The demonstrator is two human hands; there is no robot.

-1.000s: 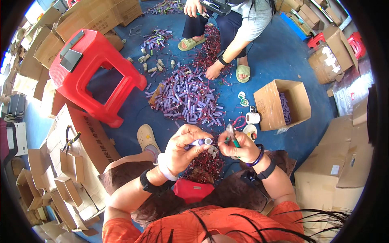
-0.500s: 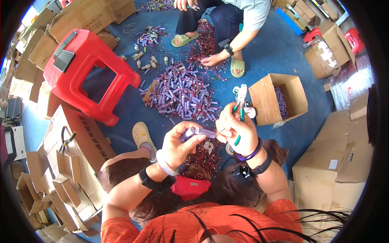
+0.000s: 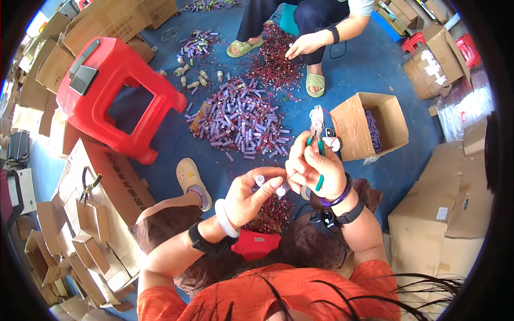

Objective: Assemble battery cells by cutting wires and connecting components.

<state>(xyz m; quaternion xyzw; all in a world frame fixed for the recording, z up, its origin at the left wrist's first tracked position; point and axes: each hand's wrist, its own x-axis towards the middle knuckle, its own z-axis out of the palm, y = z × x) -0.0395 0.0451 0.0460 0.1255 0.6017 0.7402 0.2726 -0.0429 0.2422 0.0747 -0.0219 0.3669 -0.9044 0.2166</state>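
Observation:
My left hand (image 3: 249, 197) is closed around purple cylindrical battery cells (image 3: 259, 181), two of which show white ends near the thumb. Its fingertips meet those of my right hand (image 3: 318, 170), and what passes between them is too small to make out. Green-handled pliers (image 3: 320, 183) are gripped in my right hand, jaws pointing away from me. Beyond both hands a pile of purple cells with red and black wires (image 3: 241, 120) covers the floor. Below my hands, between my legs, lies a heap of red and dark wires (image 3: 271, 216).
At the left stands a red plastic stool (image 3: 152, 131) with a phone-like device on it. An open cardboard box (image 3: 350, 128) holding purple cells is at the right. Across from me a co-worker's hand (image 3: 310, 44) hovers over another wire heap (image 3: 276, 59). Yellow-and-black pliers (image 3: 88, 184) rest on cardboard.
My left hand has shifted right and slightly down, tilting the cells so their ends face up. The pliers have barely moved. The co-worker's lower hand has risen from the pile.

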